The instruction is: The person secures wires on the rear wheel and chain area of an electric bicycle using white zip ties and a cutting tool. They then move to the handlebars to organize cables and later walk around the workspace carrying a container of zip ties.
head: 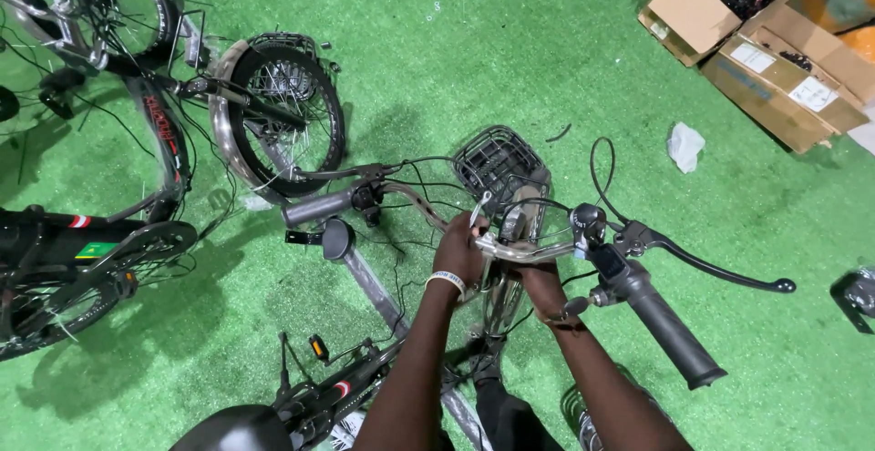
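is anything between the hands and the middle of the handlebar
Nothing visible does. The left hand is already on the handlebar near its centre, and the right hand sits just under the bar by the stem. Thin black cables loop around that spot and the wire basket sits beyond it, but neither lies between the hands and the bar.

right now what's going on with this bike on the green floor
A person stands over a bicycle and works at the middle of its handlebar. The left hand grips the bar near the stem, a white band on its wrist. The right hand sits under the bar, next to the right grip and brake lever. A wire basket hangs in front. Another bicycle lies on the green turf to the left, and open cardboard boxes stand at the upper right.
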